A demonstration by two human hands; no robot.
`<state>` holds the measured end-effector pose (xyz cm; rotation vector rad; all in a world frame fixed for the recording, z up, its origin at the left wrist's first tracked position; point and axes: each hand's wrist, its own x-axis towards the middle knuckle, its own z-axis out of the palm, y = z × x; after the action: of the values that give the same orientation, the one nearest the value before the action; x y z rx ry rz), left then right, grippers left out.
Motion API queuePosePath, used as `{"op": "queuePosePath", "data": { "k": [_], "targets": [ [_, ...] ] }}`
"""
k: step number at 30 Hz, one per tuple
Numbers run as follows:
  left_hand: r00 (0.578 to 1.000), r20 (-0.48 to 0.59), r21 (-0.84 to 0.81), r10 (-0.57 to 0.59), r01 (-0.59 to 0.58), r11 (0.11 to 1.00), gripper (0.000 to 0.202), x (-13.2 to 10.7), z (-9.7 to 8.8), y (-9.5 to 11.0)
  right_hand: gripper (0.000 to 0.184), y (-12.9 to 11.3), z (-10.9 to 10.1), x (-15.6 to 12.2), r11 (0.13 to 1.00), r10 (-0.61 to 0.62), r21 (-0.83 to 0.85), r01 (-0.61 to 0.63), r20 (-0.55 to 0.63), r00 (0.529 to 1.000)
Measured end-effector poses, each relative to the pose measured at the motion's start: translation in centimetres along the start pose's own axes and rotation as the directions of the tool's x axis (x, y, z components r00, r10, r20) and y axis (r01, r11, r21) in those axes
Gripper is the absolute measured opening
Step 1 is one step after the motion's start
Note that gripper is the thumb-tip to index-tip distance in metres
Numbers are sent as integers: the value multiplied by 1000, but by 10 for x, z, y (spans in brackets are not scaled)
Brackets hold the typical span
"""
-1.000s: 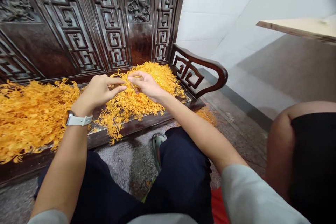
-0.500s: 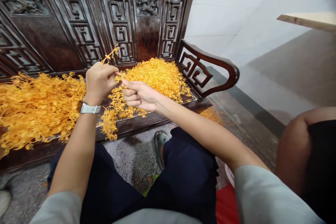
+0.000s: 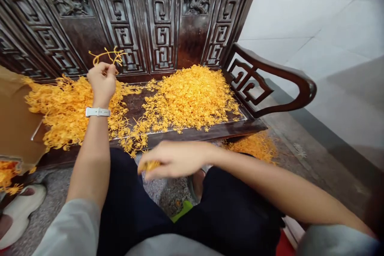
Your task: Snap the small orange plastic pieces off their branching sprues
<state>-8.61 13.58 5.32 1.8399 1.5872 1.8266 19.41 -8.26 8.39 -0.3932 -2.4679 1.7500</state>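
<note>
Raised over the left part of the dark wooden bench (image 3: pixel 192 135), my left hand (image 3: pixel 102 78) is closed on a thin, branching yellow plastic sprig (image 3: pixel 111 54) that sticks up past the fingers. A watch with a pale strap is on that wrist. My right hand (image 3: pixel 180 158), blurred by motion, is over my lap in front of the bench edge, its fingers curled around a small yellow piece (image 3: pixel 151 165). Behind my left wrist lies a tangled heap of yellow sprigs (image 3: pixel 66 108). Further right is a mound of small yellow star-like pieces (image 3: pixel 195 92), with several scattered between the heaps.
A curved armrest (image 3: pixel 300 84) closes the bench's right end, and a carved back rises behind. An open cardboard box (image 3: pixel 18 108) stands at left. Orange-yellow strands (image 3: pixel 255 146) lie on the floor beneath the bench's right end. A white slipper (image 3: pixel 24 212) is lower left.
My hands, earlier together at the sprig, have parted. The left moved left with the sprig; the right dropped toward my lap with a small yellow piece. The view has swung left, revealing the cardboard box.
</note>
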Motion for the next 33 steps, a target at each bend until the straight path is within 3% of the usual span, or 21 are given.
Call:
{"op": "queuePosePath", "data": {
  "k": [2,4,6,8,10,11,12,13,14,17,18,19,21,25,28,29,30,31,33],
  "targets": [
    [998,6,-165,-67,67,984,26,-10,4,7,20,7,-26,-11,995,54,92,-30,-267,962],
    [983,55,-335,-173,181,925,28,-21,12,15,30,18,-54,-21,974,129,224,-12,-516,847],
    [952,150,-471,-265,305,828,30,-30,20,26,35,32,-79,-29,952,179,301,60,-702,689],
    [919,264,-559,-292,392,731,32,-40,28,38,52,46,-101,-36,951,234,302,64,-842,485],
    [895,369,-602,-249,435,669,33,-50,38,52,79,60,-120,-42,965,261,243,-103,-933,246],
    [886,410,-615,-216,444,652,34,-55,44,60,91,66,-127,-45,955,231,195,-223,-961,149],
    [878,442,-625,-181,447,639,35,-61,50,68,95,71,-132,-48,936,177,136,-324,-979,101],
    [872,465,-636,-151,448,629,36,-67,56,76,89,75,-135,-49,924,127,74,-376,-985,116],
    [868,480,-649,-124,447,616,36,-72,62,85,76,78,-136,-50,931,98,25,-364,-978,183],
    [850,522,-682,-76,469,562,34,-87,78,105,55,78,-128,-41,994,74,28,-104,-882,465],
    [845,530,-692,-72,481,539,34,-90,81,109,55,77,-124,-36,999,47,41,-22,-845,533],
    [844,531,-704,-75,488,516,35,-93,84,112,52,76,-120,-31,998,12,42,39,-822,570],
    [852,515,-724,-94,491,484,36,-96,87,116,48,76,-115,-22,994,-47,20,108,-811,583],
    [871,456,-737,-184,485,470,29,-97,90,121,32,82,-120,-21,995,-12,39,92,-867,498],
    [808,495,-711,-319,588,386,21,-99,95,128,28,77,-122,-28,990,-117,-140,-17,-886,448],
    [775,512,-685,-371,628,369,20,-99,97,130,26,71,-118,-29,954,-208,-284,-100,-861,464],
    [745,519,-652,-419,662,370,21,-98,98,131,21,63,-112,-29,874,-301,-450,-184,-799,521],
    [722,517,-617,-460,687,384,22,-95,98,129,16,52,-102,-27,767,-371,-598,-235,-710,598],
    [702,517,-549,-490,711,439,25,-85,97,117,34,29,-75,-18,580,-400,-789,-203,-492,773]
  ]
}}
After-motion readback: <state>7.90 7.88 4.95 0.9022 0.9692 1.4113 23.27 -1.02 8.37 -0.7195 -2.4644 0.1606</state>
